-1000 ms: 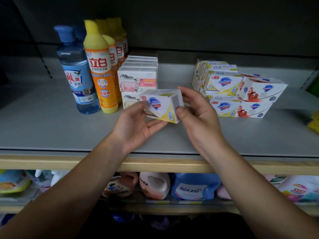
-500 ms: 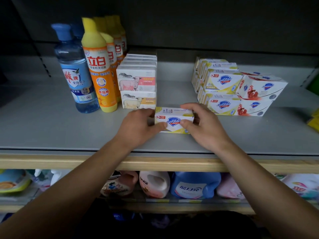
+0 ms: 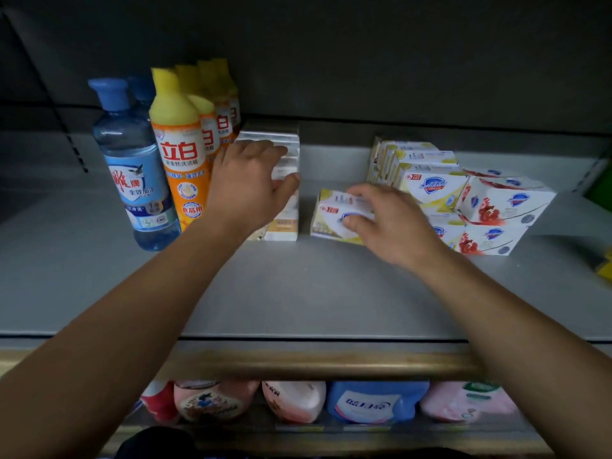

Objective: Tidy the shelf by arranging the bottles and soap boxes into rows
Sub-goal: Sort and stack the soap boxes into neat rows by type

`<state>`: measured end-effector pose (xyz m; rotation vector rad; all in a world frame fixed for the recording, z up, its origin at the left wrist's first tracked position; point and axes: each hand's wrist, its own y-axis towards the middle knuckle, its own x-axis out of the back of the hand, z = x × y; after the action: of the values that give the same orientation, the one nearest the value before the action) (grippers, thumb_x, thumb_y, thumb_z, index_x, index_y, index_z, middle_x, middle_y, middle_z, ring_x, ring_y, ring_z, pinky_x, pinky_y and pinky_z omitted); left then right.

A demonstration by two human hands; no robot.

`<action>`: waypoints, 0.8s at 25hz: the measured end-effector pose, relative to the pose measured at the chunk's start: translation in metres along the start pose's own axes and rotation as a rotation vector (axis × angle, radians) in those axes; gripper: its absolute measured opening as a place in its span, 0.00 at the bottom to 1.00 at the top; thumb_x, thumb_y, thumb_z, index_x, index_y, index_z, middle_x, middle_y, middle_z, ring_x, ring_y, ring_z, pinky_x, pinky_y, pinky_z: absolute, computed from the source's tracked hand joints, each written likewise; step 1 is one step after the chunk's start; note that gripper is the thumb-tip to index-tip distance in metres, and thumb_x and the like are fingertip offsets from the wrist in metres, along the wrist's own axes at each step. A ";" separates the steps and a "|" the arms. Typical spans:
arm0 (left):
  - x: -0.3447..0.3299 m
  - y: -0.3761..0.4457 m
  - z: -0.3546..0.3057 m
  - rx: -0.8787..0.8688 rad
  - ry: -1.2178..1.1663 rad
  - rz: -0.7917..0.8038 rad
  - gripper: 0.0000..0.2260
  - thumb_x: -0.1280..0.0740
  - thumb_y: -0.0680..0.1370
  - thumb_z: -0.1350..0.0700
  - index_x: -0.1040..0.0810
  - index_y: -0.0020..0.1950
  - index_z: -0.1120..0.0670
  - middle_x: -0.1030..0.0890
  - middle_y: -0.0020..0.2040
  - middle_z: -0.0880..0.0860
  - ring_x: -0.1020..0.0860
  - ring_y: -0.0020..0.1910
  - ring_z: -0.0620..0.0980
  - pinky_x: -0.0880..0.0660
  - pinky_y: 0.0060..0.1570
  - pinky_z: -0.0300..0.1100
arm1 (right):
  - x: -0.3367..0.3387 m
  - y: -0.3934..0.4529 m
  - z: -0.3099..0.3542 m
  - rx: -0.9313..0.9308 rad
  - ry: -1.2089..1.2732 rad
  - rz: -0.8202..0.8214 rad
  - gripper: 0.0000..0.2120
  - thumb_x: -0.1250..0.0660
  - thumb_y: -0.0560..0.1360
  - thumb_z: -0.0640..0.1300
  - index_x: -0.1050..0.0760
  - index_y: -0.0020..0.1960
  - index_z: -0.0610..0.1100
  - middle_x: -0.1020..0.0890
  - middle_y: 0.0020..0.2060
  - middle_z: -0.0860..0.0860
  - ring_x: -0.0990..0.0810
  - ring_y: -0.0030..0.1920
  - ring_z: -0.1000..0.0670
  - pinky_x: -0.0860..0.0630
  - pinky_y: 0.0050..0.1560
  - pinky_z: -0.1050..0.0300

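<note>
A yellow-and-white soap box (image 3: 326, 215) stands on the grey shelf (image 3: 298, 293), and my right hand (image 3: 381, 223) grips it by its top and front. My left hand (image 3: 246, 183) lies over the front of the stack of white sheep-print soap boxes (image 3: 281, 226), thumb around its right edge, fingers on the top box. To the left stand blue-capped bottles (image 3: 132, 167) and a row of orange bottles with yellow caps (image 3: 180, 150). To the right are rows of yellow soap boxes (image 3: 427, 183) and red-print soap boxes (image 3: 503, 200).
The shelf's front lip (image 3: 314, 362) runs across below my arms. Beneath it, a lower shelf holds pink, white and blue detergent jugs (image 3: 374, 402). Something yellow (image 3: 606, 266) sits at the far right edge. A dark back wall closes the shelf.
My right hand has slid the yellow soap box back and to the right, between the two box groups. My left hand let go of it and moved onto the sheep-print stack.
</note>
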<state>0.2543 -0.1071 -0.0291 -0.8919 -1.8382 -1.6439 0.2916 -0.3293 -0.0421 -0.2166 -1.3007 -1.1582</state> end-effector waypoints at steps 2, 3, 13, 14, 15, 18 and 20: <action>-0.012 0.002 0.007 0.028 0.090 0.016 0.24 0.42 0.79 0.39 0.26 0.69 0.51 0.24 0.68 0.53 0.29 0.68 0.57 0.40 0.71 0.57 | -0.005 0.029 -0.006 -0.015 -0.116 -0.122 0.19 0.32 0.75 0.48 0.26 0.65 0.45 0.21 0.59 0.44 0.27 0.60 0.40 0.33 0.58 0.52; -0.018 0.000 0.009 0.031 0.101 -0.012 0.24 0.43 0.78 0.38 0.25 0.68 0.50 0.24 0.68 0.52 0.29 0.68 0.57 0.41 0.71 0.57 | -0.012 0.046 -0.009 -0.017 -0.182 -0.150 0.19 0.32 0.75 0.48 0.26 0.65 0.45 0.21 0.59 0.44 0.28 0.60 0.40 0.33 0.59 0.50; -0.038 -0.005 0.010 0.069 0.005 -0.216 0.22 0.46 0.80 0.40 0.22 0.64 0.49 0.21 0.63 0.48 0.28 0.63 0.54 0.42 0.66 0.53 | -0.105 0.170 -0.054 -0.064 -0.380 -0.014 0.19 0.33 0.76 0.50 0.25 0.67 0.47 0.25 0.61 0.44 0.31 0.61 0.39 0.30 0.59 0.48; -0.039 -0.004 0.011 0.070 0.004 -0.219 0.22 0.47 0.80 0.40 0.21 0.64 0.49 0.21 0.63 0.48 0.28 0.63 0.54 0.42 0.66 0.52 | -0.113 0.173 -0.056 -0.061 -0.372 -0.009 0.19 0.34 0.76 0.49 0.25 0.67 0.48 0.25 0.62 0.45 0.31 0.61 0.39 0.30 0.61 0.48; -0.040 -0.004 0.011 0.073 0.001 -0.222 0.22 0.47 0.80 0.40 0.22 0.64 0.49 0.21 0.63 0.47 0.28 0.63 0.53 0.42 0.66 0.52 | -0.119 0.176 -0.058 -0.060 -0.371 -0.020 0.19 0.34 0.76 0.48 0.25 0.66 0.49 0.25 0.62 0.45 0.31 0.61 0.39 0.31 0.61 0.48; -0.041 -0.004 0.011 0.083 -0.011 -0.231 0.22 0.47 0.80 0.40 0.22 0.64 0.49 0.21 0.63 0.47 0.28 0.63 0.53 0.42 0.66 0.52 | -0.130 0.182 -0.059 -0.062 -0.361 -0.081 0.19 0.34 0.76 0.46 0.24 0.66 0.49 0.26 0.61 0.44 0.31 0.60 0.38 0.32 0.60 0.48; -0.042 -0.004 0.012 0.084 -0.010 -0.232 0.22 0.47 0.80 0.40 0.22 0.65 0.48 0.21 0.63 0.47 0.28 0.64 0.52 0.43 0.66 0.51 | -0.133 0.185 -0.061 -0.069 -0.344 -0.096 0.19 0.34 0.75 0.46 0.24 0.66 0.49 0.25 0.61 0.44 0.30 0.60 0.38 0.32 0.60 0.48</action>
<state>0.2793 -0.1012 -0.0641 -0.6722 -2.0657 -1.6846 0.4921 -0.2137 -0.0873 -0.4220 -1.5865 -1.2875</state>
